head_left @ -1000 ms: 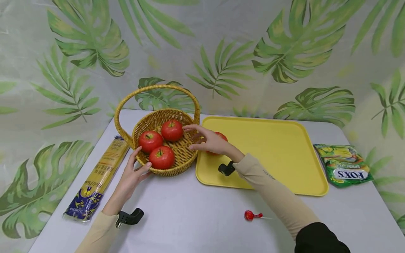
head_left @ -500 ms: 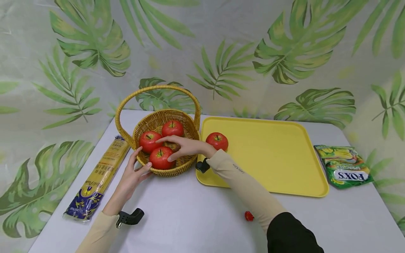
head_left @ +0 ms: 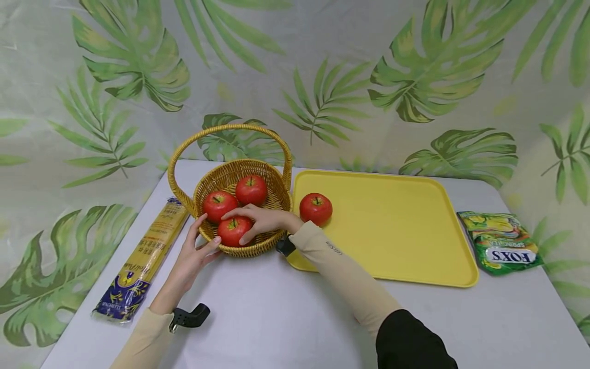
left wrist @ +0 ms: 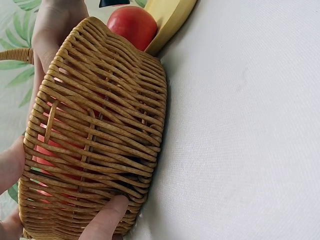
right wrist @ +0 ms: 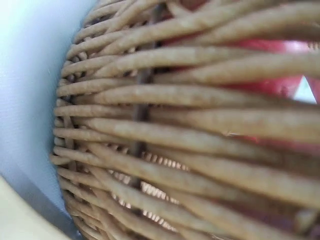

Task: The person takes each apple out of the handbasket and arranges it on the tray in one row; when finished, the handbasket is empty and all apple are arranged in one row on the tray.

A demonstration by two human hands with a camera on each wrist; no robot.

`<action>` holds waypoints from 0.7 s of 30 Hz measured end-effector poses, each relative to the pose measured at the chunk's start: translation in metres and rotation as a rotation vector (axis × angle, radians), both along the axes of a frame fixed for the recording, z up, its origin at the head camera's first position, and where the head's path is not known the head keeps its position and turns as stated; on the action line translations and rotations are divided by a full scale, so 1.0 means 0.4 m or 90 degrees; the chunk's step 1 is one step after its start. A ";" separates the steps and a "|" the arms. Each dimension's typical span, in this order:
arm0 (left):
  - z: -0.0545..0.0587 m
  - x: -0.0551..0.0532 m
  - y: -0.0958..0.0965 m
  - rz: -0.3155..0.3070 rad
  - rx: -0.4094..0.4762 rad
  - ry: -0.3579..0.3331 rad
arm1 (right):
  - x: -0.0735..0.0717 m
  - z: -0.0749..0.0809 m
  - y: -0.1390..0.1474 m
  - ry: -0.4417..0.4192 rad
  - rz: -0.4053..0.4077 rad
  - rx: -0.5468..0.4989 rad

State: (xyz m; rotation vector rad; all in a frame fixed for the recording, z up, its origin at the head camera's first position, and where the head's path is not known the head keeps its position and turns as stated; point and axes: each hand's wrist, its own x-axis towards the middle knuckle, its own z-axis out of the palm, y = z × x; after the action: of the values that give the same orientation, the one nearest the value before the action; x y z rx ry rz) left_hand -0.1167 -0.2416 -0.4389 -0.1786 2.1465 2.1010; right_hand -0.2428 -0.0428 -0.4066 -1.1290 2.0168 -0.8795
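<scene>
A wicker basket [head_left: 272,237] with a tall arched handle holds three red apples. My left hand [head_left: 195,251] grips its near-left rim; in the left wrist view a fingertip [left wrist: 119,200] presses the woven side while other fingers lie over the rim. Inside the basket, my right hand [head_left: 267,219] curls its fingers and thumb round the front apple [head_left: 230,233]. Just beyond that hand sit the left apple [head_left: 218,206] and the back apple [head_left: 251,189]. The right wrist view is filled by the basket's weave [right wrist: 190,115], with red showing through the gaps.
Right of the basket lies a yellow tray [head_left: 392,236] with another apple [head_left: 316,208] at its left end. A spaghetti packet [head_left: 143,261] lies on the left, a green FOX'S bag [head_left: 500,241] on the right. A patterned leaf cloth [head_left: 332,102] hangs behind.
My right hand has moved left from the basket's right rim and taken hold of the front apple. The right sleeve now covers the red lollipop. My left hand has stayed on the rim.
</scene>
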 end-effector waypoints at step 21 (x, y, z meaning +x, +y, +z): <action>-0.005 -0.001 0.002 0.004 0.007 0.002 | -0.007 0.027 0.058 -0.005 -0.104 -0.107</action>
State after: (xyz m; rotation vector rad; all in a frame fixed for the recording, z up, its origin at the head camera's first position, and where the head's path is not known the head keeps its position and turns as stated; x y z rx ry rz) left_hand -0.1173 -0.2409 -0.4408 -0.1814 2.1397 2.1176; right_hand -0.2457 -0.0197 -0.3959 -1.0573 2.0819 -1.1529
